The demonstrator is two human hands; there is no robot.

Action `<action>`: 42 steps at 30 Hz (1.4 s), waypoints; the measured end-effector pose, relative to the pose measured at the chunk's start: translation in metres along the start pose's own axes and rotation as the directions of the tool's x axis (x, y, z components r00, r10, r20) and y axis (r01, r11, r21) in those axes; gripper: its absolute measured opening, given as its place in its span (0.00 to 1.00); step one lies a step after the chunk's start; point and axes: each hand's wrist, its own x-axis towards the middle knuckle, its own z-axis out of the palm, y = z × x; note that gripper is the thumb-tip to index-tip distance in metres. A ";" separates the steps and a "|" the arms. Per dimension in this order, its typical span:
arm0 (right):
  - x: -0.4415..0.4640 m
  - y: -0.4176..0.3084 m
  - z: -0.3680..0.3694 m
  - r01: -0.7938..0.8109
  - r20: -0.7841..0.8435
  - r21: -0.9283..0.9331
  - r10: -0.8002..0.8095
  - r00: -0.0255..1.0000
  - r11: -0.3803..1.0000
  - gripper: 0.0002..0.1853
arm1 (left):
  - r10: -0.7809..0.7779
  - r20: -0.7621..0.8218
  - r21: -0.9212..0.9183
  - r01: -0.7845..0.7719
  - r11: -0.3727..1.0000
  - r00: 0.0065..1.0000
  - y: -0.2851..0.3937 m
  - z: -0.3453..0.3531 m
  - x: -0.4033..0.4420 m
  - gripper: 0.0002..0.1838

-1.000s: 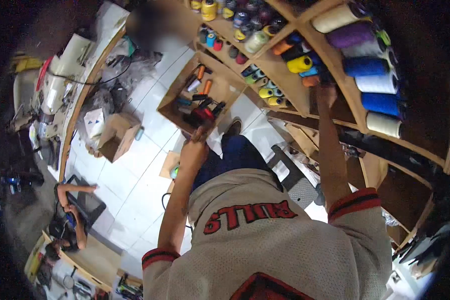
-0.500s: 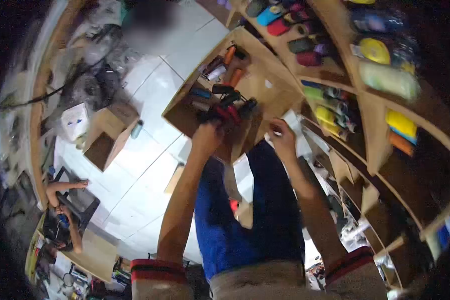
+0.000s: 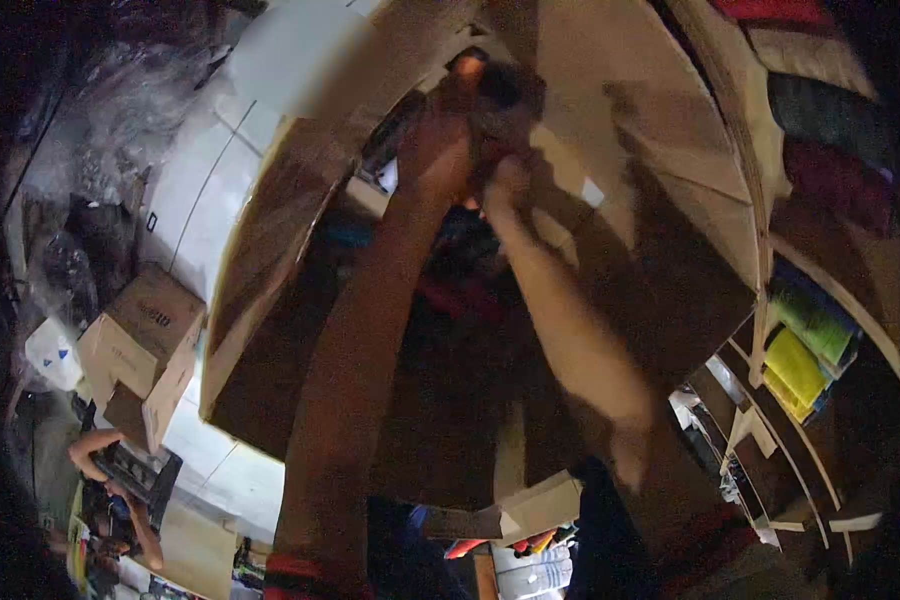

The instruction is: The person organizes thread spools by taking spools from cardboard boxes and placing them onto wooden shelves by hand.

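Both of my arms reach deep into a large cardboard box point(image 3: 670, 280), where shadow covers much of the inside. My left hand point(image 3: 440, 150) is near the far corner, just below an orange cylindrical thing point(image 3: 469, 68) and a dark rounded thing point(image 3: 502, 88). Blur and darkness hide its fingers. Close beside it on the right, my right hand point(image 3: 510, 183) has its fingers curled together; what they hold, if anything, is hidden. Beneath my wrists lie dark items point(image 3: 465, 243) and a dim red thing point(image 3: 455, 297). A bluish thing point(image 3: 348, 232) rests by my left forearm.
Shelves at right hold yellow packs point(image 3: 795, 370) and dark red rolled goods point(image 3: 840, 185). A smaller open carton point(image 3: 150, 320) stands on the tiled floor point(image 3: 195, 195) at left, near clear plastic wrapping point(image 3: 95, 130). Another person's arm point(image 3: 145, 525) shows at lower left.
The box now fills much more of the view. My right hand has moved from the box's near edge to inside, beside my left hand, which has gone farther toward the far corner.
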 end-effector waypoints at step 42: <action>-0.457 -0.028 -0.525 -0.252 0.273 0.958 -0.166 0.948 0.139 0.25 | -0.418 0.286 -0.874 0.414 0.255 0.862 0.116 -0.505 -0.227 0.13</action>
